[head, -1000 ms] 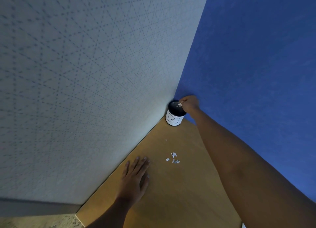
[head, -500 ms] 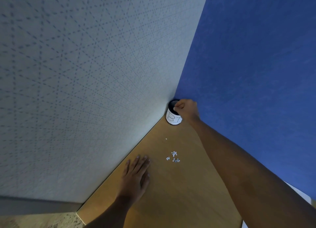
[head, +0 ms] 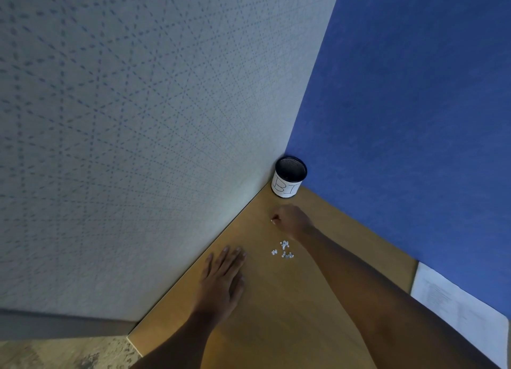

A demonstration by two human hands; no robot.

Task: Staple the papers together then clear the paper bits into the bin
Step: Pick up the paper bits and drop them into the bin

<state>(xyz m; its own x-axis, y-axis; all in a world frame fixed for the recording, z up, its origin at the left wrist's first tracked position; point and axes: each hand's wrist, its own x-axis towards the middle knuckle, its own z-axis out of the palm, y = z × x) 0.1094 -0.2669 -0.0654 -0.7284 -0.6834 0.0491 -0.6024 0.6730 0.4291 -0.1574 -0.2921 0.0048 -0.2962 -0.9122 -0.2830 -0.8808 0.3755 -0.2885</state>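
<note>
A small black mesh bin (head: 289, 178) with a white label stands in the far corner of the wooden desk (head: 276, 313). A cluster of several white paper bits (head: 284, 250) lies on the desk between my hands. My right hand (head: 291, 220) is just in front of the bin, its fingertips pinched together on a single stray paper bit (head: 273, 221) at the desk surface. To the left of the cluster, my left hand (head: 224, 278) lies flat on the desk with its fingers spread, holding nothing. The sheets of printed paper (head: 459, 310) lie at the right edge.
A grey patterned partition (head: 138, 147) borders the desk on the left and a blue partition (head: 414, 119) on the right; they meet behind the bin. Speckled floor (head: 63, 355) shows at the lower left.
My right hand has left the bin's mouth and come down toward me to the stray bit on the desk. The left hand stayed flat. The papers have come into view.
</note>
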